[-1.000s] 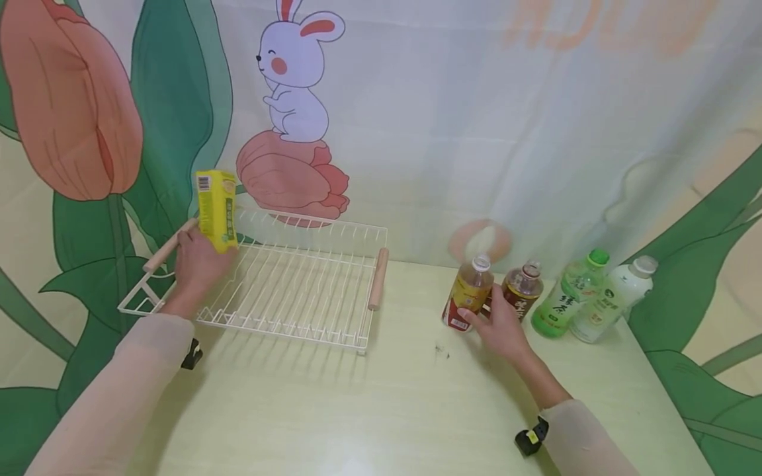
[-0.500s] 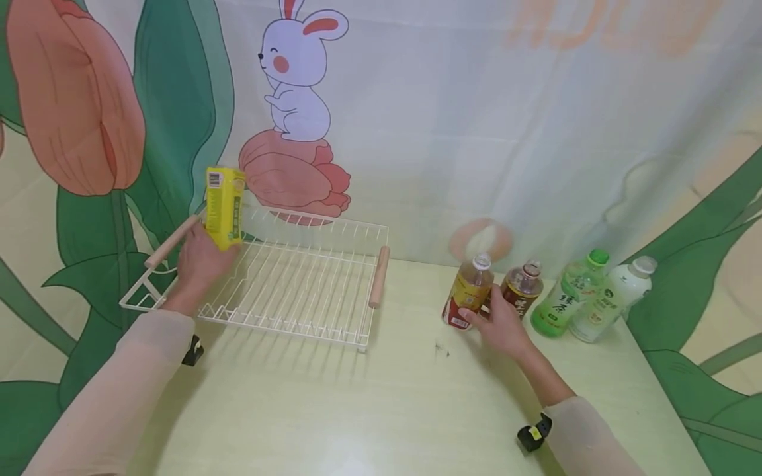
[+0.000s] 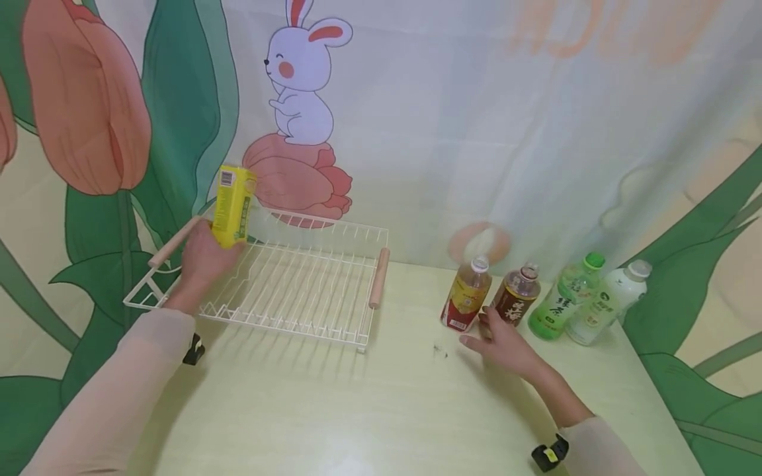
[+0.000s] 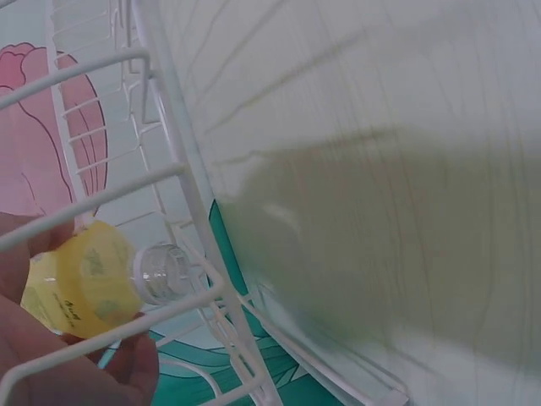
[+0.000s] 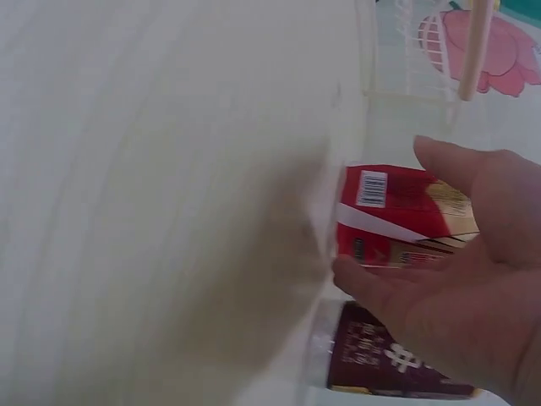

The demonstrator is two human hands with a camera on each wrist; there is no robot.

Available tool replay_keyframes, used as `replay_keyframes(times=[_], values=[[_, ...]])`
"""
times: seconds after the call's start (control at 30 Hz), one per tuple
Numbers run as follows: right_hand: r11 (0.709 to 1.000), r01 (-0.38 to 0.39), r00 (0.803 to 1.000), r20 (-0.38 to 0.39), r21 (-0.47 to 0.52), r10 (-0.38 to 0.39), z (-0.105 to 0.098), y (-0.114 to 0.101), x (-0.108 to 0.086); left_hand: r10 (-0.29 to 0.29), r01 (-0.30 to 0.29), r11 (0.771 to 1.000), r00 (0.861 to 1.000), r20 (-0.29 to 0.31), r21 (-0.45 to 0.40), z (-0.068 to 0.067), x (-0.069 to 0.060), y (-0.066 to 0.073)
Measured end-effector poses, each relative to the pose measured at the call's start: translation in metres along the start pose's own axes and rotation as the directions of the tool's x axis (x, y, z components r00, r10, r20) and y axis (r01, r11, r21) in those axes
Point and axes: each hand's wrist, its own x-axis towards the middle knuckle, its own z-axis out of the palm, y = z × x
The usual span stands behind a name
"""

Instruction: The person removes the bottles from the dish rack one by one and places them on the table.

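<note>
In the head view my left hand (image 3: 208, 254) grips a yellow bottle (image 3: 233, 206) at the left end of a white wire rack (image 3: 368, 337). The left wrist view shows the bottle's clear neck end (image 4: 162, 274) pointing in among the rack's wires, with the yellow label (image 4: 84, 283) between thumb and fingers. My right hand (image 3: 508, 347) is spread in front of a red-and-yellow bottle (image 3: 466, 297) and a dark-labelled bottle (image 3: 515, 297). Its thumb stands away from the red-and-yellow bottle. In the right wrist view the fingers (image 5: 372, 288) reach between these two bottles, gripping neither.
A green-capped bottle (image 3: 562, 301) and a white-capped bottle (image 3: 607, 304) stand farther right near the table's edge. Wooden handles (image 3: 379, 277) top the rack's two ends. A printed cloth (image 3: 405, 132) hangs behind the pale table (image 3: 357, 403).
My left hand has moved the yellow bottle a little to the right, and it now leans. My right thumb has come off the red-and-yellow bottle, and the hand has drawn slightly back.
</note>
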Motion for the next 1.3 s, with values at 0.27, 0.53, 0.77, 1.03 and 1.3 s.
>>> replay_keyframes(times=[0.27, 0.53, 0.77, 1.03, 1.3], values=[[0.975, 0.112, 0.975, 0.213, -0.193, -0.07, -0.025, -0.033, -0.032, 0.187, -0.189, 0.982, 0.981, -0.049, -0.026, 0.0, -0.005, 0.014], [0.901, 0.352, 0.919, 0.273, -0.253, -0.283, -0.053, -0.098, -0.056, 0.336, -0.334, 0.94, 0.942, 0.019, -0.075, -0.002, -0.033, 0.077], [0.84, 0.458, 0.882, 0.03, -0.29, -0.47, -0.056, -0.131, -0.047, 0.542, -0.541, 0.84, 0.837, 0.077, -0.038, 0.003, -0.067, 0.135], [0.755, 0.528, 0.736, -0.235, -0.389, -0.635, -0.044, -0.158, -0.037, 0.683, -0.704, 0.7, 0.71, 0.174, 0.124, 0.011, -0.11, 0.174], [0.615, 0.499, 0.669, -0.179, -0.61, -0.721, -0.028, -0.181, -0.02, 0.721, -0.768, 0.627, 0.636, 0.276, 0.13, 0.021, -0.136, 0.197]])
